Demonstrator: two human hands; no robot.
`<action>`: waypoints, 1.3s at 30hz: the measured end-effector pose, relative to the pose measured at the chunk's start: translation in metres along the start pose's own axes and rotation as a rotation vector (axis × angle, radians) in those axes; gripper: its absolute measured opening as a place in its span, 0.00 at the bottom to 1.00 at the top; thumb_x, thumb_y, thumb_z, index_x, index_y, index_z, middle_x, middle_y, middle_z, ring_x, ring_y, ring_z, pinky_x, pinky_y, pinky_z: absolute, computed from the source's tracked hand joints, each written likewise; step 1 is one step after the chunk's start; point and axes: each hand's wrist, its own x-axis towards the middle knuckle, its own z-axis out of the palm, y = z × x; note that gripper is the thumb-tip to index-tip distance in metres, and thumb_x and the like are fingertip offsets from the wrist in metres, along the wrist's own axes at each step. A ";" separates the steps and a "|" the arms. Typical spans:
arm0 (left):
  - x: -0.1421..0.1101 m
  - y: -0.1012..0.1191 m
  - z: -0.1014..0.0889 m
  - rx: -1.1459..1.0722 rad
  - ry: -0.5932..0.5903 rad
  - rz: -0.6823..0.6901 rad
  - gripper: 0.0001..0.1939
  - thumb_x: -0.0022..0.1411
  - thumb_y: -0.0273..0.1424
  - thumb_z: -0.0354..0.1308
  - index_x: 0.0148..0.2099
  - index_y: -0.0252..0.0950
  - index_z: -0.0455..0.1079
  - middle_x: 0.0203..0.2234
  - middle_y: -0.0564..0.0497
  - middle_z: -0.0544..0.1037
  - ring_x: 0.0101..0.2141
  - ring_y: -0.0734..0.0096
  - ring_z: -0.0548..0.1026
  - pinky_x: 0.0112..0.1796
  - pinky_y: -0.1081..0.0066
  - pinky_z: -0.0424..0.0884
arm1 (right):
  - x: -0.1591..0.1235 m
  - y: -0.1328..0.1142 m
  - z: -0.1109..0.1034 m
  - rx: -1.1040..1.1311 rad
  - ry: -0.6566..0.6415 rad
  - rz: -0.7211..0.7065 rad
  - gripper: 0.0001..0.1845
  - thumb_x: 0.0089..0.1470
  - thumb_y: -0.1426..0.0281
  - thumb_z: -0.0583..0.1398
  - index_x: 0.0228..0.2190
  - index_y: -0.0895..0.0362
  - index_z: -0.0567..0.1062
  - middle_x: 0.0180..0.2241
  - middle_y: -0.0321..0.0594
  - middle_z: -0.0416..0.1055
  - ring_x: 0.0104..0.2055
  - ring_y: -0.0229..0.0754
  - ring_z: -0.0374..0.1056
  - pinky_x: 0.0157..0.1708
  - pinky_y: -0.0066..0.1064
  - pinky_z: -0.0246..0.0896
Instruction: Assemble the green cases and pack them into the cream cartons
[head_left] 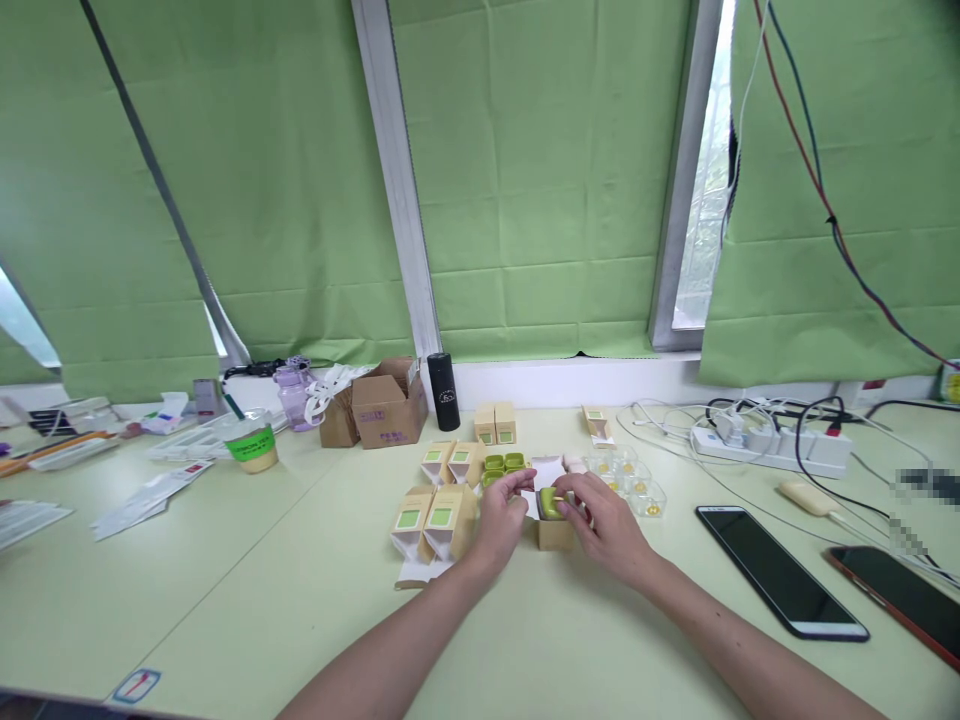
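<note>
A small green square container (551, 503) sits in the mouth of an open cardboard box (555, 537) in front of me. My right hand (600, 515) grips the container between thumb and fingers from the right. On the box's left side, my left hand (501, 520) has its thumb and fingertips pressed together beside the white flap; what they hold, if anything, I cannot make out. Several similar green containers (514, 461) stand just beyond my left hand. Open small boxes with green windows (450, 510) stand to its left. Clear plastic cups (637, 485) with yellow centres lie beyond my right hand.
Two closed small boxes (495, 424) stand farther back near a black bottle (443, 392) and a brown carton (388, 405). A drink cup (251, 443) is at left. On the right lie two phones (780, 570), a power strip (772, 448) and tangled cables.
</note>
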 end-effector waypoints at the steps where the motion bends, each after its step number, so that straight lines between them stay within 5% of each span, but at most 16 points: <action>1: 0.000 0.000 0.000 0.000 -0.001 -0.003 0.31 0.46 0.19 0.54 0.52 0.33 0.81 0.45 0.42 0.85 0.49 0.57 0.81 0.55 0.56 0.76 | 0.001 0.000 0.001 0.005 0.012 0.006 0.10 0.71 0.65 0.54 0.42 0.49 0.75 0.40 0.41 0.79 0.39 0.48 0.72 0.36 0.38 0.69; 7: -0.001 0.002 0.001 0.024 0.007 0.004 0.30 0.46 0.20 0.54 0.52 0.32 0.82 0.45 0.42 0.85 0.49 0.56 0.81 0.56 0.56 0.75 | 0.002 0.002 0.009 0.050 0.063 0.044 0.12 0.70 0.63 0.55 0.38 0.50 0.77 0.47 0.44 0.77 0.40 0.48 0.74 0.36 0.38 0.71; 22: 0.000 0.000 0.001 -0.045 0.018 -0.044 0.30 0.45 0.19 0.54 0.51 0.32 0.82 0.46 0.41 0.85 0.49 0.56 0.80 0.56 0.57 0.73 | 0.008 0.006 0.015 0.281 0.017 0.227 0.11 0.64 0.65 0.59 0.33 0.52 0.81 0.42 0.44 0.70 0.37 0.46 0.70 0.31 0.35 0.66; 39: -0.001 0.008 -0.001 -0.146 -0.010 -0.119 0.28 0.43 0.25 0.55 0.48 0.32 0.83 0.40 0.44 0.84 0.45 0.56 0.79 0.50 0.63 0.72 | 0.003 0.022 0.010 0.327 0.168 0.268 0.10 0.64 0.65 0.56 0.41 0.52 0.77 0.44 0.45 0.74 0.40 0.48 0.69 0.37 0.39 0.68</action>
